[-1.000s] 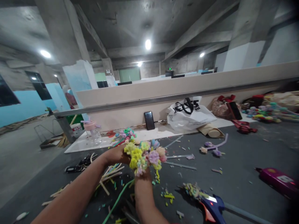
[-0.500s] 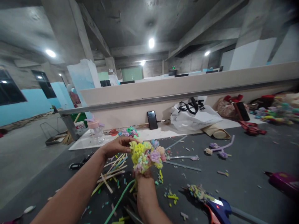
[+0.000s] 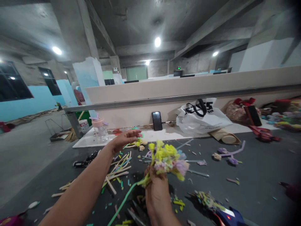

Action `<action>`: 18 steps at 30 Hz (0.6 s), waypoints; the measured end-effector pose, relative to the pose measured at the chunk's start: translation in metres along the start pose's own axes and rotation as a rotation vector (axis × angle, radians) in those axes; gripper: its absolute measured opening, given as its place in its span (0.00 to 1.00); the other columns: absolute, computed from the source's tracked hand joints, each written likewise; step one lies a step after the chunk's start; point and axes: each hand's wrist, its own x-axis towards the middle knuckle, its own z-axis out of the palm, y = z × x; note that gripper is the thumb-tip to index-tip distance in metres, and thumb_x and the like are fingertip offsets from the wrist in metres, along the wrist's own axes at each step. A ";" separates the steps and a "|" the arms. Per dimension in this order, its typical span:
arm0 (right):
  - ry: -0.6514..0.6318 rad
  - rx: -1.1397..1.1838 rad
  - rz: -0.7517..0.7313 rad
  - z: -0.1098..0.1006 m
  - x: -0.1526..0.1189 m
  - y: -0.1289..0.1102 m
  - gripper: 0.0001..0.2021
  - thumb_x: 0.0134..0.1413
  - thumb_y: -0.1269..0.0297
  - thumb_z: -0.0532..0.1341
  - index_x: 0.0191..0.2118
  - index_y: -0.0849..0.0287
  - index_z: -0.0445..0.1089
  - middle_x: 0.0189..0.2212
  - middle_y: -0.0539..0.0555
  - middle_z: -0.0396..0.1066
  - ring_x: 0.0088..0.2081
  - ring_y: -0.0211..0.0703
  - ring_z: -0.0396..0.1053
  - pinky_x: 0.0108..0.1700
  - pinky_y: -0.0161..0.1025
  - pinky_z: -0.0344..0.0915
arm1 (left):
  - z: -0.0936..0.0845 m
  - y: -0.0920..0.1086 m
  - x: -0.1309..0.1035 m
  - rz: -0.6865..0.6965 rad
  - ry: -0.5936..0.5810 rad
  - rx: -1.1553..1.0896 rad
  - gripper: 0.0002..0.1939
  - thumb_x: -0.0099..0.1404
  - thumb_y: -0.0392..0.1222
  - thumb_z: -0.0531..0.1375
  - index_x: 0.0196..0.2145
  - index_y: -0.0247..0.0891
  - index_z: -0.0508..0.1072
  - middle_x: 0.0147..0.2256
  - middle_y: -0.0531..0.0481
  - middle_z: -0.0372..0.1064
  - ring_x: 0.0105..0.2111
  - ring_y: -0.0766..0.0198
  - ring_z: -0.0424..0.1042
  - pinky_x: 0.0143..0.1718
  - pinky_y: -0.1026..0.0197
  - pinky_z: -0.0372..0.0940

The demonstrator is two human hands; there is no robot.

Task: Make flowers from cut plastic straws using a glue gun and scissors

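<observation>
My right hand (image 3: 157,185) is closed round the lower part of a bunch of fuzzy flowers (image 3: 167,157) in yellow, lilac, pink and pale green. A long green stem (image 3: 124,201) trails from the bunch toward the lower left. Off to the left, my left hand (image 3: 125,139) is held over the back of the dark table with fingers stretched out, apart from the bunch. Beneath it lie small yellow and peach flower pieces (image 3: 138,144). Pale stems (image 3: 117,171) are scattered beside my left forearm.
A blue glue gun (image 3: 227,215) lies at the lower right, scissors (image 3: 136,216) near my right wrist. Purple flowers on a stem (image 3: 231,153) rest to the right. Behind stand a phone (image 3: 157,121), a bottle (image 3: 100,130) and a white bag (image 3: 202,116).
My left hand has let go of the bunch's left side and moved up and left, fingers spread. The bunch, in my right hand, has shifted right and tilted. The view has turned slightly left.
</observation>
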 end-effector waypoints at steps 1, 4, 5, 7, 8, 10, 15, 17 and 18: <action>0.031 0.062 0.034 0.001 0.002 -0.003 0.12 0.34 0.67 0.65 0.28 0.55 0.64 0.22 0.42 0.68 0.24 0.34 0.66 0.30 0.32 0.64 | -0.003 -0.006 0.006 -0.010 0.036 0.058 0.24 0.59 0.47 0.57 0.51 0.36 0.63 0.46 0.43 0.67 0.43 0.60 0.67 0.44 0.58 0.61; 0.096 0.159 0.132 0.003 0.003 -0.007 0.15 0.29 0.70 0.67 0.29 0.55 0.64 0.23 0.42 0.68 0.24 0.34 0.67 0.30 0.32 0.65 | -0.008 -0.032 0.026 -0.080 0.089 0.268 0.16 0.61 0.45 0.55 0.44 0.32 0.68 0.41 0.44 0.69 0.38 0.60 0.69 0.39 0.54 0.64; 0.108 0.167 0.147 0.004 0.003 -0.007 0.15 0.28 0.71 0.67 0.28 0.56 0.64 0.23 0.42 0.68 0.24 0.34 0.67 0.30 0.32 0.65 | -0.007 -0.042 0.032 -0.100 0.102 0.342 0.15 0.62 0.44 0.55 0.44 0.33 0.68 0.42 0.45 0.68 0.38 0.60 0.69 0.38 0.53 0.65; 0.110 0.184 0.173 0.005 0.000 -0.007 0.14 0.29 0.72 0.66 0.27 0.56 0.63 0.21 0.42 0.67 0.23 0.33 0.67 0.29 0.30 0.65 | 0.000 -0.060 0.041 -0.120 0.119 0.478 0.14 0.62 0.43 0.55 0.44 0.35 0.67 0.44 0.46 0.66 0.40 0.59 0.68 0.39 0.52 0.65; 0.095 0.182 0.176 0.005 -0.001 -0.006 0.14 0.29 0.72 0.66 0.26 0.56 0.63 0.20 0.41 0.67 0.23 0.32 0.66 0.28 0.29 0.65 | 0.004 -0.069 0.044 -0.118 0.126 0.537 0.14 0.62 0.42 0.55 0.45 0.35 0.67 0.45 0.45 0.65 0.41 0.59 0.68 0.40 0.51 0.65; 0.067 0.173 0.172 0.005 -0.002 -0.005 0.13 0.30 0.71 0.66 0.24 0.56 0.62 0.20 0.41 0.67 0.23 0.32 0.67 0.28 0.29 0.65 | 0.014 -0.083 0.048 -0.103 0.136 0.629 0.15 0.62 0.42 0.55 0.46 0.36 0.66 0.47 0.45 0.64 0.43 0.58 0.67 0.42 0.49 0.64; 0.096 0.160 0.160 0.005 -0.002 -0.005 0.14 0.26 0.71 0.67 0.24 0.57 0.63 0.22 0.44 0.69 0.26 0.34 0.68 0.31 0.31 0.66 | 0.024 -0.098 0.054 -0.050 0.194 0.664 0.15 0.62 0.42 0.55 0.47 0.36 0.65 0.48 0.44 0.63 0.44 0.57 0.66 0.43 0.48 0.63; 0.091 0.130 0.152 0.005 -0.002 -0.005 0.14 0.26 0.70 0.67 0.25 0.57 0.64 0.22 0.45 0.70 0.27 0.37 0.69 0.32 0.33 0.67 | 0.019 -0.097 0.057 -0.036 0.241 0.602 0.15 0.62 0.42 0.55 0.46 0.36 0.66 0.47 0.44 0.64 0.43 0.58 0.66 0.43 0.49 0.64; 0.083 0.119 0.150 0.005 -0.003 -0.005 0.14 0.26 0.69 0.67 0.26 0.57 0.64 0.23 0.46 0.70 0.28 0.38 0.70 0.33 0.35 0.67 | 0.014 -0.095 0.058 -0.032 0.270 0.559 0.15 0.62 0.42 0.55 0.46 0.36 0.66 0.47 0.44 0.64 0.43 0.58 0.67 0.42 0.49 0.64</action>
